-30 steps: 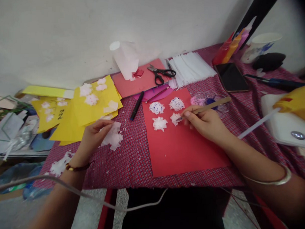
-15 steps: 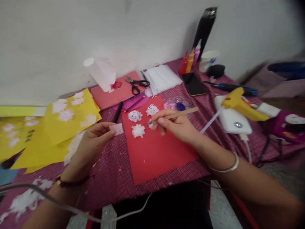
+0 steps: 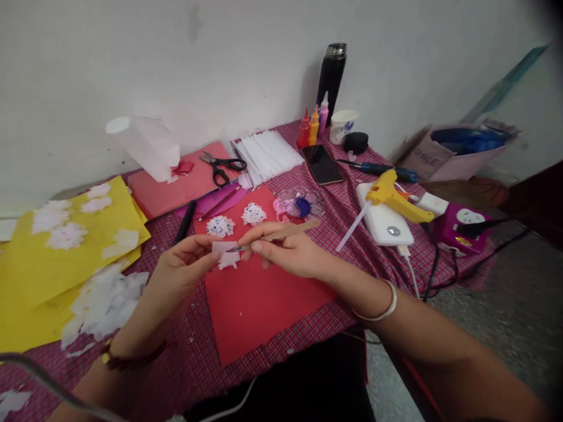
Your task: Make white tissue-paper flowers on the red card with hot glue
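Note:
Between the thumb and fingers of my left hand (image 3: 187, 266) is a small piece of pale paper (image 3: 223, 251). My right hand (image 3: 287, 251) grips a thin paintbrush (image 3: 292, 230) by its light wooden handle, and the brush's dark tip meets or hovers just over the paper; I cannot tell which. Below both hands lies a red sheet (image 3: 264, 309). Two white paper flowers specked with blue, one at the left (image 3: 220, 226) and one at the right (image 3: 254, 214), sit on its upper part. A third, plain white flower (image 3: 228, 260) is partly hidden behind the held paper.
A clear paint palette (image 3: 316, 203) with blue and pink paint stands right of the sheet. Further right, a yellow glue gun (image 3: 397, 199) rests on a white power bank (image 3: 385, 224). Black scissors (image 3: 222, 168) lie behind. Yellow sheets (image 3: 25, 282) and paper scraps (image 3: 107, 306) spread at left.
My right hand has brought the brush tip over to the paper in my left hand, so the hands are now close together. The camera view has shifted to the right.

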A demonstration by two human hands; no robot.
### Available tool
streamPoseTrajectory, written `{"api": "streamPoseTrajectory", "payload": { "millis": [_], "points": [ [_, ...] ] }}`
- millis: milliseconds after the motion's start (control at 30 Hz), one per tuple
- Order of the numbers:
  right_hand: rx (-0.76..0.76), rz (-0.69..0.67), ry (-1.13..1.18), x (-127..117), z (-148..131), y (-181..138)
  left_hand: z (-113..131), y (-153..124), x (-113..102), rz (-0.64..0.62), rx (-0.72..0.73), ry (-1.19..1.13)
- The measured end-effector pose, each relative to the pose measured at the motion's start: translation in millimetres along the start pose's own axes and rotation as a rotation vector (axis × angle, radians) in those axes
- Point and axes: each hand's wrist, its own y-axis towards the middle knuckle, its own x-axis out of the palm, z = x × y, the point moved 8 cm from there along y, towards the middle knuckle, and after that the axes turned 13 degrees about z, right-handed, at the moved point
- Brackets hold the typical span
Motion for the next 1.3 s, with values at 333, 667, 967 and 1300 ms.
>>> {"api": "streamPoseTrajectory", "payload": {
  "millis": [333, 667, 967, 1300],
  "points": [
    [-0.045, 0.038, -0.035, -4, -3, 2, 5, 1, 13, -0.029, -0.025, -0.202],
    [-0.102, 0.316, 0.057, -46, -27, 10, 24, 16, 72, -0.157, -0.173, -0.556],
    [-0.11, 0.37, 0.109, -59, -22, 14, 36, 15, 98, -0.235, -0.107, -0.508],
    [0.075, 0.553, 0.086, -75, -1, 18, 69, 9, 90, -0.138, 0.648, 0.071]
  ]
}}
